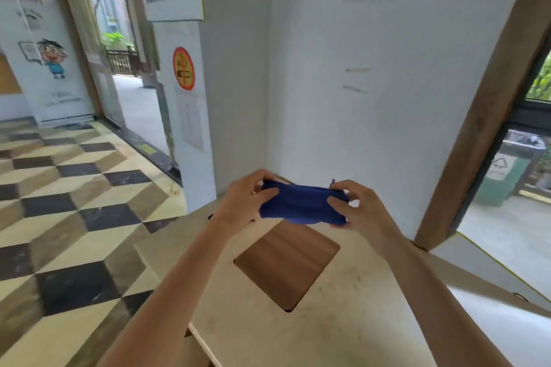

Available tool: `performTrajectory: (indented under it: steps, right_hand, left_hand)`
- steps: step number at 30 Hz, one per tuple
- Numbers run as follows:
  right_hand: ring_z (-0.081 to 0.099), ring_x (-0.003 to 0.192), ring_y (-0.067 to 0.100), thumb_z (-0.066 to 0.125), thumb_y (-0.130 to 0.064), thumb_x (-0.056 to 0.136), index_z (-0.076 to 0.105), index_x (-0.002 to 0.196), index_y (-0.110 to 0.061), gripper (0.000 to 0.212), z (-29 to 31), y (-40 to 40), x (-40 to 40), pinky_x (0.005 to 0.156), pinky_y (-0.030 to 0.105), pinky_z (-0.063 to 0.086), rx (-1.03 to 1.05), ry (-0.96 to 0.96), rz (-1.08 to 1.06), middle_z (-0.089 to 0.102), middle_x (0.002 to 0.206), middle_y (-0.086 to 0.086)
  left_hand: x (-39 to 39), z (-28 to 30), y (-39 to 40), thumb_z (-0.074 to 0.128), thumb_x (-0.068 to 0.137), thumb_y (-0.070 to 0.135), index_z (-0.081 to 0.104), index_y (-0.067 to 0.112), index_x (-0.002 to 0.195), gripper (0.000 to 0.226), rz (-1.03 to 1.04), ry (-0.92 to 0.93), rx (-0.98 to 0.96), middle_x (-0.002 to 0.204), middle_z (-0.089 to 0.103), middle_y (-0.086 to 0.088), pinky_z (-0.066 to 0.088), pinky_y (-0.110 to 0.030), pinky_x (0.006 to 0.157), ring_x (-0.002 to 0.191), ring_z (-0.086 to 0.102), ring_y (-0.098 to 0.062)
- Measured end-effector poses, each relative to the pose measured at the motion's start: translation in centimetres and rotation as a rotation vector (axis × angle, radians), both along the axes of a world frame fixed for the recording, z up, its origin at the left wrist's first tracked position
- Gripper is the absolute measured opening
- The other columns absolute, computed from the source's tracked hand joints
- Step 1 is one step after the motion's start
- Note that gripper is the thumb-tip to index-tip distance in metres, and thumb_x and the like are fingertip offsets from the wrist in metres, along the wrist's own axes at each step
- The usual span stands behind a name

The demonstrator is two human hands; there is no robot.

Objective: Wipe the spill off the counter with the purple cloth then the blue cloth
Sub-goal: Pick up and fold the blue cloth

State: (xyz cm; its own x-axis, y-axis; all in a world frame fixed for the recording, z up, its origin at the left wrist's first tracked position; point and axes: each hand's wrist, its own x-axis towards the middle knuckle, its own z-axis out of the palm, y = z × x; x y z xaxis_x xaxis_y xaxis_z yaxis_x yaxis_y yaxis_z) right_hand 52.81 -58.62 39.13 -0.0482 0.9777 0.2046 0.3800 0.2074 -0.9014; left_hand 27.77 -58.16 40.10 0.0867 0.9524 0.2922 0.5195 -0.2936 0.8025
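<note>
A dark blue cloth (pixel 302 204) is held bunched in the air above the far part of the pale counter (pixel 343 307). My left hand (pixel 246 197) grips its left end and my right hand (pixel 354 207) grips its right end, thumbs on top. No purple cloth is in view. I cannot make out a spill on the counter; only faint smudges show on its surface.
A square brown wooden inset (pixel 286 262) lies in the counter's middle. White walls (pixel 372 83) close the corner behind. A wooden post (pixel 477 116) stands at the right. Checkered floor (pixel 65 202) spreads to the left, and a green bin (pixel 507 170) is outside.
</note>
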Motion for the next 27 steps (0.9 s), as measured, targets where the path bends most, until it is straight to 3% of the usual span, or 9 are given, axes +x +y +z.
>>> performTrajectory:
  steps: [4,8,10,13,17,19,23,27]
  right_hand:
    - [0.069,0.095,0.035,0.067,-0.016,0.093,0.07,0.103,-0.026,0.014,-0.1,2.8,-8.2,0.073,0.055,0.064,0.018,0.033,0.042,0.066,0.103,0.009]
    - [0.069,0.094,0.032,0.068,-0.022,0.094,0.069,0.108,-0.029,0.016,-1.1,6.8,-16.7,0.076,0.055,0.063,0.037,0.004,0.045,0.068,0.105,0.009]
    - [0.07,0.091,0.029,0.067,-0.025,0.094,0.068,0.109,-0.03,0.016,-1.7,8.6,-20.2,0.076,0.05,0.063,0.036,-0.009,0.038,0.069,0.103,0.007]
    - [0.071,0.081,0.022,0.065,-0.025,0.095,0.067,0.104,-0.034,0.013,-2.9,10.8,-24.0,0.064,0.034,0.061,0.03,-0.025,0.018,0.073,0.095,0.001]
    - [0.072,0.075,0.009,0.067,-0.02,0.094,0.069,0.092,-0.04,0.02,-4.8,14.8,-27.2,0.056,0.022,0.057,-0.018,0.026,-0.008,0.075,0.084,-0.009]
    - [0.072,0.078,0.004,0.068,-0.018,0.093,0.071,0.094,-0.038,0.02,-6.2,16.9,-28.2,0.057,0.015,0.053,-0.052,0.065,-0.02,0.076,0.084,-0.014]
    - [0.073,0.084,0.007,0.069,-0.016,0.092,0.073,0.104,-0.028,0.017,-9.9,21.9,-29.6,0.065,0.02,0.057,-0.105,0.108,-0.045,0.076,0.091,-0.012]
    - [0.072,0.093,0.008,0.069,-0.013,0.093,0.069,0.117,-0.026,0.027,-13.9,27.1,-30.2,0.076,0.027,0.062,-0.17,0.148,-0.077,0.072,0.111,-0.007]
  left_hand:
    - [-8.1,-0.4,1.8,0.06,0.092,0.027,0.064,0.035,0.098,0.01,0.073,-0.001,-0.006,0.069,0.063,0.009,0.056,-0.035,0.072,0.071,0.061,-0.016]
    - [-16.7,-1.2,5.3,0.059,0.092,0.029,0.06,0.041,0.092,0.013,0.103,-0.009,0.009,0.051,0.058,0.011,0.043,-0.015,0.055,0.056,0.052,-0.007]
    - [-20.1,-1.4,7.0,0.059,0.092,0.029,0.057,0.048,0.085,0.021,0.117,-0.012,0.003,0.057,0.063,0.011,0.043,-0.01,0.053,0.054,0.054,-0.003]
    - [-23.6,-2.3,9.9,0.06,0.093,0.027,0.055,0.056,0.079,0.032,0.108,-0.017,-0.042,0.061,0.069,0.011,0.042,-0.01,0.052,0.055,0.056,-0.003]
    - [-26.3,-4.4,14.7,0.061,0.093,0.021,0.058,0.049,0.084,0.029,0.07,-0.093,-0.11,0.088,0.075,0.001,0.05,-0.026,0.062,0.078,0.066,-0.018]
    - [-27.1,-5.9,17.2,0.06,0.092,0.017,0.06,0.045,0.087,0.029,0.047,-0.133,-0.139,0.096,0.073,0.0,0.046,-0.026,0.061,0.082,0.065,-0.02]
    - [-28.5,-9.2,23.0,0.059,0.092,0.012,0.063,0.038,0.099,0.027,-0.012,-0.167,-0.197,0.109,0.07,0.0,0.044,-0.022,0.061,0.09,0.063,-0.02]
    - [-28.9,-12.7,29.2,0.059,0.092,0.011,0.064,0.033,0.111,0.03,-0.073,-0.201,-0.319,0.12,0.067,0.0,0.048,-0.029,0.068,0.105,0.065,-0.027]
